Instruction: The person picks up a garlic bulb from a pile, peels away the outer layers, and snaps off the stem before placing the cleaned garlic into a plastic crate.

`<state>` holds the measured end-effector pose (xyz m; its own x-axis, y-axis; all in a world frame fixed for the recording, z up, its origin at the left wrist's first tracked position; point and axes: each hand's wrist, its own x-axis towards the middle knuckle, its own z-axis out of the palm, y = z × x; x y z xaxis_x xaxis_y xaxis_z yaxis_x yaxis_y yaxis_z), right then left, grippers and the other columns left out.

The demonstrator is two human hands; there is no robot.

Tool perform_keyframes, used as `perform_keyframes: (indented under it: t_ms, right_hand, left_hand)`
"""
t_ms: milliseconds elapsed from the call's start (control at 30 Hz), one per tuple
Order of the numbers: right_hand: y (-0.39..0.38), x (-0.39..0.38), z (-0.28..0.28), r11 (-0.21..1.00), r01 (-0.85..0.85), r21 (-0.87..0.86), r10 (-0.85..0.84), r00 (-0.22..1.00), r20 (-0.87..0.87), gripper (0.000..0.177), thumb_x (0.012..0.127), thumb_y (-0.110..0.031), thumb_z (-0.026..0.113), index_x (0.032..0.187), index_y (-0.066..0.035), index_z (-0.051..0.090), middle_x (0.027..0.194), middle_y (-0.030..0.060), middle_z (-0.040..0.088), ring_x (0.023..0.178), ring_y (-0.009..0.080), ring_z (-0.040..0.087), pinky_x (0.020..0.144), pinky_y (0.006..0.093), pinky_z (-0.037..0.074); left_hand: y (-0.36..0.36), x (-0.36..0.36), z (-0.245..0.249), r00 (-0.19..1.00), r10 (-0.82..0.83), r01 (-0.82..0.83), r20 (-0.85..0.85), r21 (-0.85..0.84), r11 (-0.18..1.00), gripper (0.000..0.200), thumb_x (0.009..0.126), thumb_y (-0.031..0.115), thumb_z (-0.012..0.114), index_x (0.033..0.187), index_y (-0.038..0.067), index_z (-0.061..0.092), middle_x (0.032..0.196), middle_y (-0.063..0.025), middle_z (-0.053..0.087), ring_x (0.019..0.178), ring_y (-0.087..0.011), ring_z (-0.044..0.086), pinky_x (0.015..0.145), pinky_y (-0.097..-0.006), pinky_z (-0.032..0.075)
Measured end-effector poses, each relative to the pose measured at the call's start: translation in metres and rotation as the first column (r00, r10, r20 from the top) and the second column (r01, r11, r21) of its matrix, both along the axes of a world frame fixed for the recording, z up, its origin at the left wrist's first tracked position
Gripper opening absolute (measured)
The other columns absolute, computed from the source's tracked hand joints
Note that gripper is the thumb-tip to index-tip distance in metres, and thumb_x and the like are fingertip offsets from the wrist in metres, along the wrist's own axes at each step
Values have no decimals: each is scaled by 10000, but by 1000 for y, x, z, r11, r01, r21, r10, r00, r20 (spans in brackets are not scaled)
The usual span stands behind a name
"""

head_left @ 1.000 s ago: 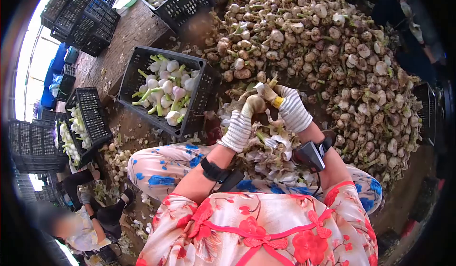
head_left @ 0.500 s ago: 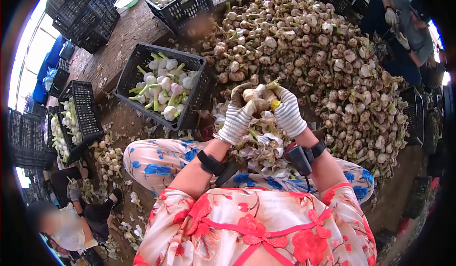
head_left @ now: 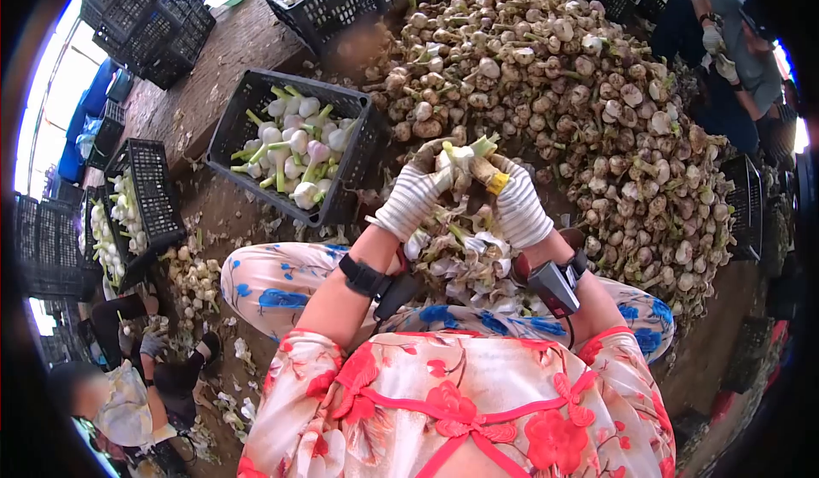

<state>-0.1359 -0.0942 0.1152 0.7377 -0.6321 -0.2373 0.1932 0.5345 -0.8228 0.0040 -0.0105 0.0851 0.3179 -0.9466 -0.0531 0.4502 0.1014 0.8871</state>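
Observation:
My left hand (head_left: 415, 195), in a striped glove with a soiled palm, grips one side of a garlic bulb (head_left: 461, 159). My right hand (head_left: 514, 198), gloved likewise with a yellow band on a finger, pinches the other side, where greenish stem and loose skin stick out. White and brown peelings (head_left: 469, 265) lie below my hands, between my legs. Just beyond, a large pile of unpeeled garlic (head_left: 546, 77) spreads ahead and to the right. A black crate (head_left: 220, 149) at the left holds clean white garlic with green stems.
Another black crate (head_left: 341, 8) with garlic stands farther back. Stacked crates (head_left: 158, 26) and crates of cleaned garlic (head_left: 153, 213) line the left. One person (head_left: 128, 405) sits at lower left, another (head_left: 742, 60) at upper right. A dark crate (head_left: 744, 209) stands by the pile's right edge.
Both hands have turned the bulb, and its pale inside and stem now show more, with skin parted. My left hand has shifted slightly left and down.

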Motion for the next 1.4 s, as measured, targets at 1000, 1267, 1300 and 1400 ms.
perform_keyframes:
  t_ms: [1000,1267,1300,1400]
  right_hand:
    - [-29,-22,-26,591,-253,-766,-155,896,-416,174,828,-144,603,870,26,597,745,25,606,672,51,499,609,223,446]
    - [-12,-18,-27,829,-124,-545,-29,964,-264,184,837,-157,592,895,17,585,753,30,595,677,66,469,600,229,426]
    - [-7,-13,-28,824,-97,-559,-38,974,-225,181,838,-159,590,879,18,587,735,30,596,666,71,478,589,242,430]
    - [-25,-5,-28,868,24,-496,-210,923,-323,191,841,-171,573,870,16,593,686,79,607,590,132,524,546,295,443]
  left_hand:
    - [6,-11,9,993,-115,116,-14,168,979,413,722,139,649,1089,16,505,887,-55,589,749,-120,578,667,-263,493]
    - [6,-6,6,988,22,7,-152,189,982,369,791,95,589,1145,37,503,1006,-76,594,833,-152,593,649,-260,511]
    - [3,-7,6,995,75,-59,-72,201,978,328,790,111,601,1103,38,531,970,-67,605,810,-144,597,645,-255,514]
    - [1,-8,-1,985,170,-169,10,190,967,260,787,124,617,1029,39,576,907,-50,622,767,-131,602,631,-244,518]
